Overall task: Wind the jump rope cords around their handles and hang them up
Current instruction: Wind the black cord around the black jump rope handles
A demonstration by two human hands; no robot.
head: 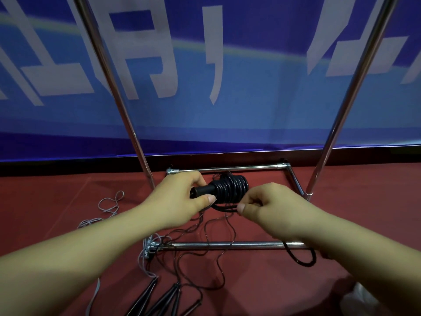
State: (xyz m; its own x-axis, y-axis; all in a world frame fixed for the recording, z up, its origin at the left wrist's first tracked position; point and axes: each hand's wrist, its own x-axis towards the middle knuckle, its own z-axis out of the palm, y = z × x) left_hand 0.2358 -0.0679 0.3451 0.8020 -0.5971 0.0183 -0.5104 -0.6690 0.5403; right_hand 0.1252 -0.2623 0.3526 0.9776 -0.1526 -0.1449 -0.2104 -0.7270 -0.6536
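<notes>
My left hand [182, 199] grips the black handles [201, 190] of a jump rope, held sideways in mid-air. A thick black cord [232, 188] is coiled in several turns around the handles' right end. My right hand [268, 208] pinches the loose end of that cord just below the coil. A slack loop of the same cord [303, 261] hangs under my right wrist. More jump ropes lie on the red floor below: dark handles [159, 299] with thin black cords [216, 252] and a grey cord [109, 206] at the left.
A chrome rack stands in front of me, with two slanted uprights [127, 124] [341, 124] and a rectangular base of bars [227, 245] on the red floor. A blue banner with white characters [205, 65] fills the wall behind. Something white [364, 299] lies at bottom right.
</notes>
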